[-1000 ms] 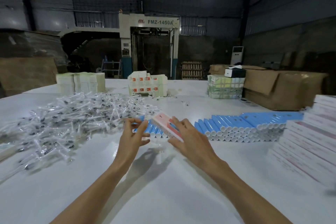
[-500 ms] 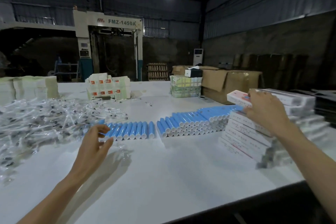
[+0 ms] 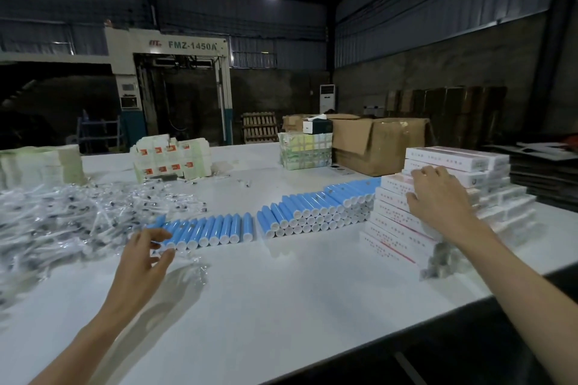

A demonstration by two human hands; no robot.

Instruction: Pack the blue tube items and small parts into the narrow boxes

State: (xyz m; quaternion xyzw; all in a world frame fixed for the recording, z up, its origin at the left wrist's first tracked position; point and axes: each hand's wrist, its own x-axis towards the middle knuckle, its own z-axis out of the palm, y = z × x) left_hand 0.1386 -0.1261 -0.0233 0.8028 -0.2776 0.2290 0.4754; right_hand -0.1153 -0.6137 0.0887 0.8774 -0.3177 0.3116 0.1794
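A white table (image 3: 281, 297) fills the lower frame. At centre left, a single row of blue plastic tubes with white caps (image 3: 208, 230) lies side by side. Just right of it, a deeper bank of the same blue tubes (image 3: 316, 208) is piled several layers high and runs toward centre right. The left hand (image 3: 145, 255) hovers at the left end of the single row, fingers apart and loosely curved with the thumb spread. Whether its fingertips touch the end tube cannot be told. A heap of small parts in clear plastic wrappers (image 3: 78, 212) spreads across the left of the frame. At right, narrow white cardboard boxes with red print (image 3: 397, 225) are stacked in stepped layers touching the tube bank. The right hand (image 3: 438, 194) lies palm down on the upper boxes, fingers spread. Whether it grips one cannot be told. Behind, a brown cardboard carton (image 3: 380, 144) sits at upper centre right, and a grey machine marked FMZ-1450A (image 3: 175, 72) stands at upper left.
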